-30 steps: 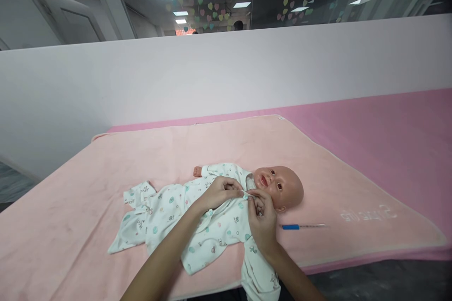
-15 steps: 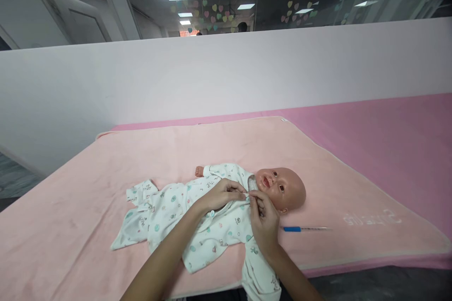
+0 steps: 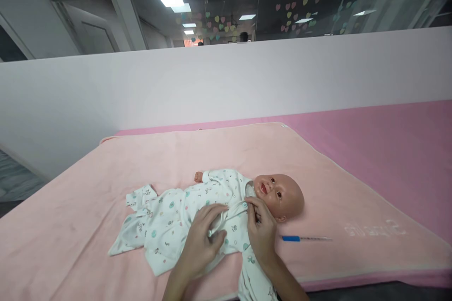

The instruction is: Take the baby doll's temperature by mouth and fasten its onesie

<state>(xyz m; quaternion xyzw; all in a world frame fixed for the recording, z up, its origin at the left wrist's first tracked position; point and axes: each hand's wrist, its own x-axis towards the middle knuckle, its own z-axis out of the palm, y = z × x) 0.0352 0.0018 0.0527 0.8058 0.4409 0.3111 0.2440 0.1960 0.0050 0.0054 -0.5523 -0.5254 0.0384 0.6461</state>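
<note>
Presumably steadying it, the right hand pinches the white printed-cloth suit; toward eight o'clock, the left hand gapes.

A peach blanket bears a doll and probably a thermometer.

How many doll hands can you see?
1: the doll's hand, poking from the far sleeve. Another may be hidden in the near sleeve.

Hands on printed outfit of doll; blue-ended stick nearby.
</note>
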